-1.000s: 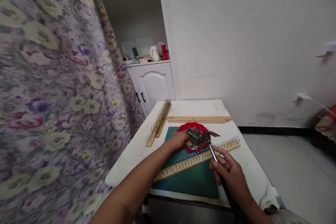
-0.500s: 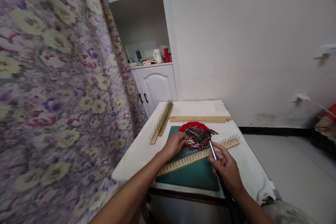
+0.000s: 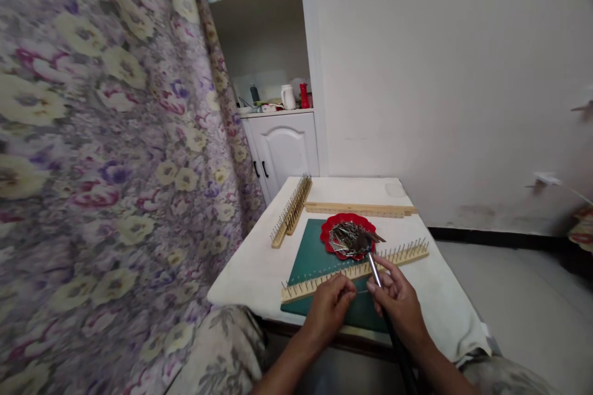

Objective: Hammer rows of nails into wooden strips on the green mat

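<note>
Now my hammer's head (image 3: pixel 362 242) masks some nails (image 3: pixel 341 236), its handle (image 3: pixel 399 345) running off the bottom edge; from my left hand (image 3: pixel 330 303) pokes a thin sliver (image 3: pixel 362 292) (too small to name).

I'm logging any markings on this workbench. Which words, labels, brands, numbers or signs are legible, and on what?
No text is legible anywhere.
Hammer: no lettering readable.
Red dish and green mat: none readable.
Back strips: tiny marks, too small to make out.
Dark bottle and white jug: too small and blurred to tell.
</note>
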Demonstrator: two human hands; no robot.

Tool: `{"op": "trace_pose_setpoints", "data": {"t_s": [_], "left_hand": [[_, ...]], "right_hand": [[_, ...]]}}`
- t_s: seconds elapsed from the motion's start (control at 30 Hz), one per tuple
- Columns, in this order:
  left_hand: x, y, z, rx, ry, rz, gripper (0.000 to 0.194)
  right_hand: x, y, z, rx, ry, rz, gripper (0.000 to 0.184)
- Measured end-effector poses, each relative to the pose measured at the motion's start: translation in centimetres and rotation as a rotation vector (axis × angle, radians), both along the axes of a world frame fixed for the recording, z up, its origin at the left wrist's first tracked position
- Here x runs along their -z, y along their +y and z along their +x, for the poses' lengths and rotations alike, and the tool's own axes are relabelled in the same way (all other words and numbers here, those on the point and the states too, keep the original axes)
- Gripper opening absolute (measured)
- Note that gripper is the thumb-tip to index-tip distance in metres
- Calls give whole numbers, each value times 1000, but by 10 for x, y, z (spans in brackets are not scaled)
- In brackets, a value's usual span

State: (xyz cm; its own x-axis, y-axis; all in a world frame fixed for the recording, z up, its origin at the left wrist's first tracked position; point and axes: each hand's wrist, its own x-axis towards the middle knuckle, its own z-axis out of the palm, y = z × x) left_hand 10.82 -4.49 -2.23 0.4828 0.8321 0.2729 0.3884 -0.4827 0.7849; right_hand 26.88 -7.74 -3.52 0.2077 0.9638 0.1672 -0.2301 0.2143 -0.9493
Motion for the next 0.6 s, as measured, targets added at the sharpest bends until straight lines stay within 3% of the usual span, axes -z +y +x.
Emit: {"op": "trace_pose_setpoints", "data": {"t_s": [0.2,0.4,0.6], "left_hand": [[10,-9,3,-26,-27,18,10],[7,-18,1,-46,158,189,8],[10,-24,1,-27,150,301,13]], "right_hand": [[-3,-6,-2,-50,18,-5,54],[-2,-10,-4,-74,13,-26,53],[2,-14,-8,-98,25,-44,56]]}}
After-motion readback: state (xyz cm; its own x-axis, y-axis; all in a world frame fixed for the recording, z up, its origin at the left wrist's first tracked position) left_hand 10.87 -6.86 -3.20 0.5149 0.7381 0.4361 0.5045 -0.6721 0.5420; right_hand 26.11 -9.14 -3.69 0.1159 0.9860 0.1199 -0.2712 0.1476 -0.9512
